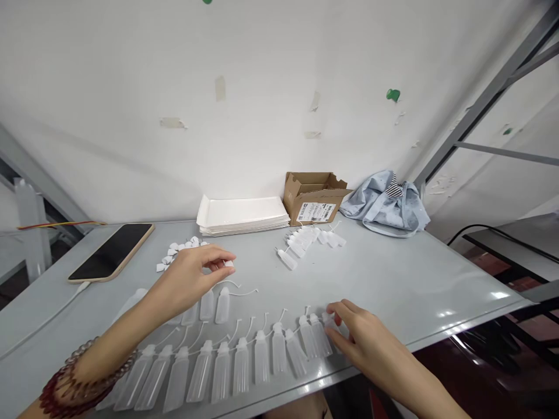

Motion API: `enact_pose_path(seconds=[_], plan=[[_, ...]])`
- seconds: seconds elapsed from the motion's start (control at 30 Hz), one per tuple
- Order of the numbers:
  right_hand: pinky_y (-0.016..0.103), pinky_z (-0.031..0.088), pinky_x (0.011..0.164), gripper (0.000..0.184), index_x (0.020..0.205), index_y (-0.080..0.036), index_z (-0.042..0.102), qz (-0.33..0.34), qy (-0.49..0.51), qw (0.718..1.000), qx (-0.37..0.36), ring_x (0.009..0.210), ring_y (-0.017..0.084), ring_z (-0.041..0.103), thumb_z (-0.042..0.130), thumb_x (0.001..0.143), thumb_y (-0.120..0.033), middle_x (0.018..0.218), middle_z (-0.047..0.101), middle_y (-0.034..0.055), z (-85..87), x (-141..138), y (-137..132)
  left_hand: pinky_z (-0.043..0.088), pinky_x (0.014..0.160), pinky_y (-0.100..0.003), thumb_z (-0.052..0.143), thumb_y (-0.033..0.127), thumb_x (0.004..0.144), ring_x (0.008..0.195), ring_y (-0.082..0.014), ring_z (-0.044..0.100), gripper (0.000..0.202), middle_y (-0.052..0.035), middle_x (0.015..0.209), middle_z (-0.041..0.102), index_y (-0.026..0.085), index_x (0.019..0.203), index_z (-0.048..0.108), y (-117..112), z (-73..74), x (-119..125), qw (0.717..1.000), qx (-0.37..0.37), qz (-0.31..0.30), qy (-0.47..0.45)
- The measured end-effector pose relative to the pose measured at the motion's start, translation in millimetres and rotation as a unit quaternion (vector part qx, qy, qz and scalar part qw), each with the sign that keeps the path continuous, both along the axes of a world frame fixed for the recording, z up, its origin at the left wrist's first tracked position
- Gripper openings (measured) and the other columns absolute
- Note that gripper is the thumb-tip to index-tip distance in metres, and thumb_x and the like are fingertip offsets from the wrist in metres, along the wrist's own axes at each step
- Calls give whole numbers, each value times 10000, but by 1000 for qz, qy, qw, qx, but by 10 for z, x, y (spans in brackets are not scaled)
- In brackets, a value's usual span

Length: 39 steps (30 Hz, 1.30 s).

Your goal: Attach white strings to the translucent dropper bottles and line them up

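Note:
My left hand (188, 278) is raised over the table, thumb and fingertips pinching a small white cap (229, 264). Behind its wrist lies a pile of similar white caps (178, 249). At the right end of the front row, the curled fingers of my right hand (365, 334) close round a translucent squeeze bottle (329, 321), which they partly hide. Several more squeeze bottles (241, 364) with thin tethered stoppers lie side by side along the table's near edge. A shorter second row of bottles (222, 305) lies beneath my left forearm, partly covered by it.
Several small bottles with metal-looking tips (301, 240) lie heaped toward the back. Behind them stand a stack of white trays (244, 214), an open cardboard box (317, 203) and a crumpled blue cloth (384, 203). A phone (112, 251) with a charging cable lies at left.

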State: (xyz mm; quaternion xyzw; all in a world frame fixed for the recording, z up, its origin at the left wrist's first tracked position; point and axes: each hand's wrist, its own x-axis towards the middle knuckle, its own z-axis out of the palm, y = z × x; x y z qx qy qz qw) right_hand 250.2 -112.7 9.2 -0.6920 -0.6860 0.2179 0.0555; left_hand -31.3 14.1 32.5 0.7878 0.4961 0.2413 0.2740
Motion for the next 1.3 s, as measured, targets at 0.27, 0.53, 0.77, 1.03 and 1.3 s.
enact_pose_path(seconds=[0.27,0.53,0.77,1.03,1.3], plan=[[297,405,599,224,923,-172,635,10,-53,998,39,617,180,587,431,837,-203,837,608,67,-81,-7,58,489,726,-290,520,366,812,781,-177,618,261,-30,965,680,216,944,688,-100,37,183,998,8,-59,-2],[252,400,503,129,788,-162,620,-3,36,991,129,490,115,491,496,795,-194,703,587,27,-6,43,139,492,715,-285,536,353,815,787,-181,623,227,-38,956,682,222,935,679,-209,-27,191,997,-13,-74,-27],[240,443,526,172,977,-158,637,171,124,940,267,519,85,496,526,853,-199,921,631,69,204,-276,609,511,701,-263,645,414,750,774,-177,634,215,-9,826,685,217,834,657,-309,52,212,984,-128,-49,-116],[300,494,622,227,1100,-139,549,341,78,842,410,786,181,569,408,934,-202,935,595,129,49,-634,1020,526,695,-297,612,416,769,721,-175,627,251,-15,728,670,187,861,659,-262,37,141,968,-148,8,-202],[359,481,692,276,1204,-140,481,359,55,848,385,826,213,516,373,950,-159,930,600,124,-29,-707,910,525,634,-282,613,399,752,635,-153,614,227,-11,698,667,180,782,666,-279,-67,210,968,-152,16,-197]])
